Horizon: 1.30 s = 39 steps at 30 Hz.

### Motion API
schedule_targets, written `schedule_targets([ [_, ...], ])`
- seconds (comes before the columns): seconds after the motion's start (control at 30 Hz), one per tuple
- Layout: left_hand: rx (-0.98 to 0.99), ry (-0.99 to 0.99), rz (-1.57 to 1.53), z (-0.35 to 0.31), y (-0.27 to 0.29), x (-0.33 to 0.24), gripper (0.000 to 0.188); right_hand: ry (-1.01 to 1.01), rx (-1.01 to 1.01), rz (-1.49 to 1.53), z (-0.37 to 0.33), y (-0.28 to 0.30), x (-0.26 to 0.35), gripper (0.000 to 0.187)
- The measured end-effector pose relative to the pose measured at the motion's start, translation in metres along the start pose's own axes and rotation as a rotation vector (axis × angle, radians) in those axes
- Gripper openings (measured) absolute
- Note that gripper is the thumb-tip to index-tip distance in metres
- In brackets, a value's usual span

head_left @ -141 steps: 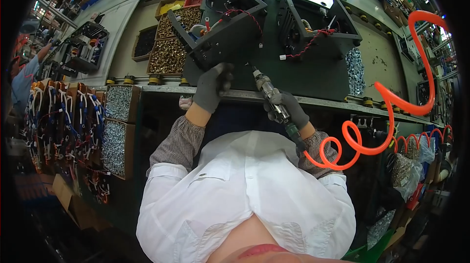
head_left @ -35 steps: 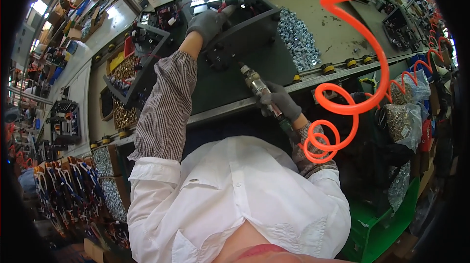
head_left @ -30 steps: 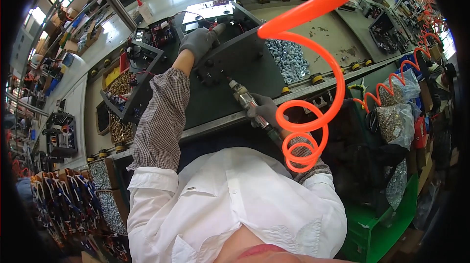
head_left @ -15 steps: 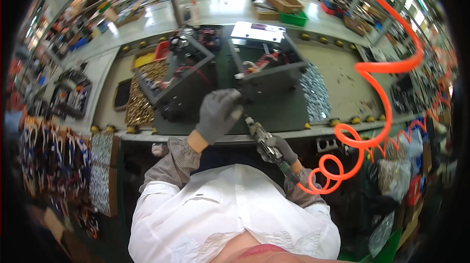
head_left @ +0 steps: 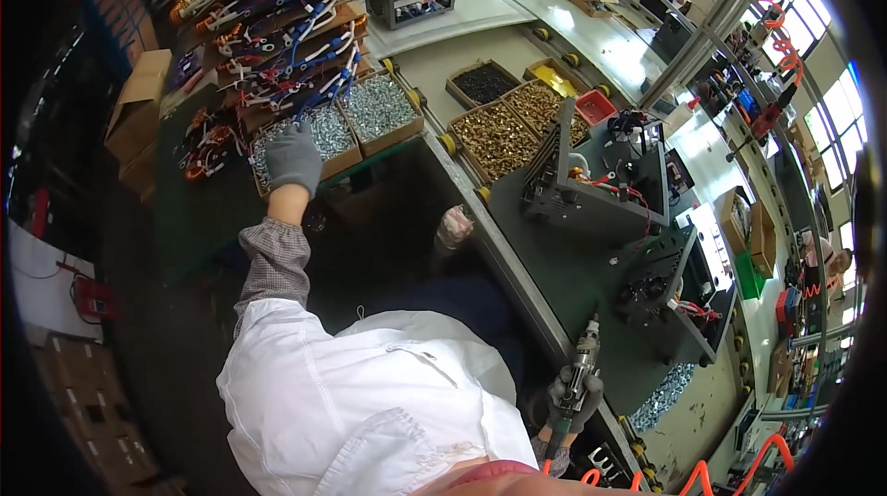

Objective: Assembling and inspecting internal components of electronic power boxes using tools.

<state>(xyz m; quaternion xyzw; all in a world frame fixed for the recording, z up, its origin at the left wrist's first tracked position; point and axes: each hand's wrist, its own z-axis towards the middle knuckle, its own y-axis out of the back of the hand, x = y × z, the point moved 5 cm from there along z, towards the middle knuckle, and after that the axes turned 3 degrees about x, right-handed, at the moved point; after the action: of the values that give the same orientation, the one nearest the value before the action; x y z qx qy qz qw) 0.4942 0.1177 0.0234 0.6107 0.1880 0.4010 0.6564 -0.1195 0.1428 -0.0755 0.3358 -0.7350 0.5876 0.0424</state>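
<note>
My left hand (head_left: 294,163), in a grey glove, reaches over a cardboard box of small silver screws (head_left: 331,131) at the left. Its fingers look slightly apart and touch the screws; their tips are partly hidden. My right hand (head_left: 575,398), also gloved, is closed around a pneumatic screwdriver (head_left: 586,357) whose tip points away from me, toward the bench. An orange coiled hose (head_left: 702,476) shows at the lower edge near that hand. Two dark metal housings with wires inside stand on the bench: a nearer-left housing (head_left: 601,196) and a right housing (head_left: 667,316).
A second box of silver screws (head_left: 379,108) adjoins the first. Bundles of wired coils (head_left: 286,25) are stacked behind. Boxes of brass fasteners (head_left: 499,140), a black-parts box (head_left: 482,83) and a red tray (head_left: 596,106) stand along the bench. The bench's metal edge (head_left: 513,260) runs diagonally.
The view has swung to the left. My left hand has moved from in front of the housings to the screw box. My right hand still grips the pneumatic screwdriver.
</note>
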Motion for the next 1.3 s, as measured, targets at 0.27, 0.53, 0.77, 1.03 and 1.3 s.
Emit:
schedule_targets([
  [0.27,0.225,-0.091,-0.38,0.044,-0.019,0.035,0.029,0.066,0.008,-0.015,-0.002,-0.01,-0.002,0.039],
  [0.53,0.135,-0.058,-0.437,0.049,-0.014,0.052,0.031,0.038,-0.054,-0.105,-0.003,-0.007,-0.001,0.037],
  [0.77,-0.309,-0.001,-1.321,0.007,0.047,0.026,0.041,0.015,-0.084,-0.429,-0.005,-0.029,0.003,0.044],
  [1.03,1.416,-0.605,-1.936,-0.173,0.092,-0.239,0.035,-0.066,0.156,-0.642,-0.014,-0.105,0.003,0.068],
  [1.3,2.194,-0.669,-2.082,-0.249,0.12,-0.307,0.026,-0.033,0.189,-0.536,-0.043,-0.115,0.01,0.075],
])
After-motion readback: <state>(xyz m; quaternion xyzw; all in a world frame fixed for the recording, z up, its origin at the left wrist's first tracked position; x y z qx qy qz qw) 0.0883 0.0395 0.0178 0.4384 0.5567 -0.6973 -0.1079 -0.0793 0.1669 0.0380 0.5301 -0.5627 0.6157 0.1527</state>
